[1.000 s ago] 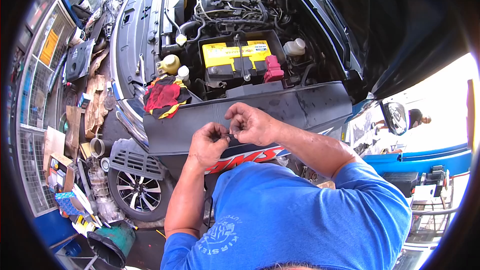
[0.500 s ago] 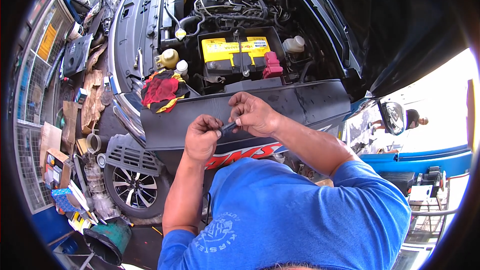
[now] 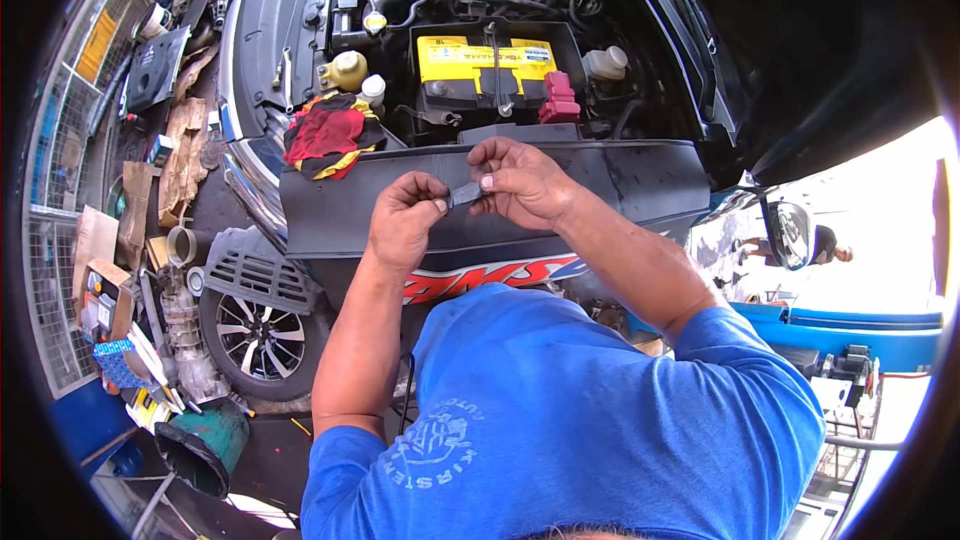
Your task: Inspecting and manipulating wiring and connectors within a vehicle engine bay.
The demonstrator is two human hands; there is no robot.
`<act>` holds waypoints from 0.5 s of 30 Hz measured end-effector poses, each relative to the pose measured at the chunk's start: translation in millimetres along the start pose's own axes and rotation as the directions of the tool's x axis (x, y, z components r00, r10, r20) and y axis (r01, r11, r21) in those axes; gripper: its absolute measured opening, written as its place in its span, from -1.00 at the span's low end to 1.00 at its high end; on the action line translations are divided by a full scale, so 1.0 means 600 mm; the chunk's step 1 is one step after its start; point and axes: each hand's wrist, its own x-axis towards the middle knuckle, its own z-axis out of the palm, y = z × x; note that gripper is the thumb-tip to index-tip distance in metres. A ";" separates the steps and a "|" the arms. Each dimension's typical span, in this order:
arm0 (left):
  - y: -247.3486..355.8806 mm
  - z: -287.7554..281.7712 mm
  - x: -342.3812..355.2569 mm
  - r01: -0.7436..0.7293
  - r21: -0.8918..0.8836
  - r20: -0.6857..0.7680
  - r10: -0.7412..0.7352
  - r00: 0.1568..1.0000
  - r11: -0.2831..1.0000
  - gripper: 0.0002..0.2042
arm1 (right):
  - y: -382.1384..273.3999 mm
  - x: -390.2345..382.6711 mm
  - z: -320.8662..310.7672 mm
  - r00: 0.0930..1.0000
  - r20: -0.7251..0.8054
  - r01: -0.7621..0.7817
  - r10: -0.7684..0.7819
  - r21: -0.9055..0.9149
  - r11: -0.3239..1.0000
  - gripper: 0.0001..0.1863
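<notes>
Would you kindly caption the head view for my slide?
Left hand and right hand pinch a small flat grey strip over a car's open engine bay, near its yellow-topped battery.

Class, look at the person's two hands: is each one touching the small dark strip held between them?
Touching. The head view shows the left hand pinching one end of the small dark strip and the right hand pinching the other.

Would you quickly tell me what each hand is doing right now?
Left hand: closed, pinching the left end of a small dark strip.
Right hand: closed, pinching the strip's right end, above the black panel.
</notes>
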 end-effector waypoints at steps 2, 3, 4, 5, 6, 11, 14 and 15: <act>0.006 0.005 -0.002 0.023 0.127 -0.030 -0.020 0.999 0.992 -0.88 | -0.006 -0.001 0.006 1.000 -0.002 0.011 -0.011 -0.028 1.000 -0.68; 0.010 0.007 -0.004 0.079 0.244 -0.070 -0.063 0.996 0.966 -0.89 | -0.009 -0.002 0.009 1.000 -0.004 0.010 -0.010 -0.059 0.998 -0.67; 0.014 0.009 -0.005 0.055 0.245 -0.061 -0.042 0.997 0.968 -0.89 | -0.012 -0.003 0.013 1.000 0.007 0.016 -0.016 -0.053 0.998 -0.67; 0.018 0.011 -0.005 0.066 0.304 -0.062 -0.049 0.997 0.950 -0.90 | -0.015 -0.004 0.015 0.999 -0.029 0.020 -0.025 -0.141 0.990 -0.66; 0.021 0.013 -0.006 0.105 0.366 -0.076 -0.082 0.994 0.925 -0.91 | -0.017 -0.005 0.018 0.998 -0.055 0.011 -0.024 -0.229 0.973 -0.65; 0.037 0.023 -0.007 0.042 0.470 -0.112 0.012 0.994 0.882 -0.93 | -0.029 -0.013 0.029 0.995 -0.023 0.069 -0.093 -0.500 0.863 -0.62; 0.041 0.030 -0.009 0.074 0.564 -0.101 -0.020 0.995 0.823 -0.93 | -0.031 -0.017 0.034 0.994 0.004 0.091 -0.106 -0.549 0.831 -0.60; 0.042 0.031 -0.008 0.105 0.605 -0.095 -0.059 0.994 0.789 -0.92 | -0.031 -0.018 0.035 0.993 0.022 0.106 -0.114 -0.572 0.813 -0.60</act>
